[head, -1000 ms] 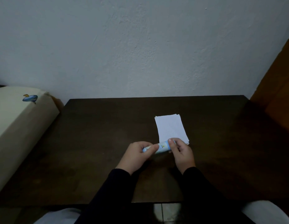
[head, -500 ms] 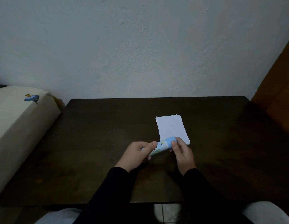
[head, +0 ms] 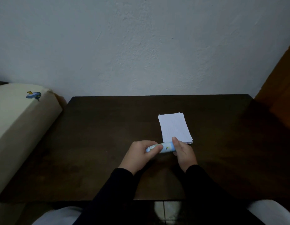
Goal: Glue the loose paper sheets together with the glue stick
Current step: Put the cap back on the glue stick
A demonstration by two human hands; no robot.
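A small stack of white paper sheets (head: 174,127) lies on the dark wooden table (head: 100,127), right of centre. Just in front of its near edge I hold a light-blue glue stick (head: 166,147) roughly level, a little above the table. My left hand (head: 138,155) grips its left end, thumb and fingers curled round it. My right hand (head: 183,151) grips its right end, with the forefinger over the top. Whether the cap is on is hidden by my fingers.
A cream cushion (head: 16,124) with a small blue print lies against the table's left side. A grey wall rises behind the table. An orange-brown wooden panel (head: 283,88) stands at the right. My knees show below the table's near edge.
The glue stick has tipped from slanted, right end up, back to roughly level. Both hands stay on its ends at the same spot. The paper stack has not moved.
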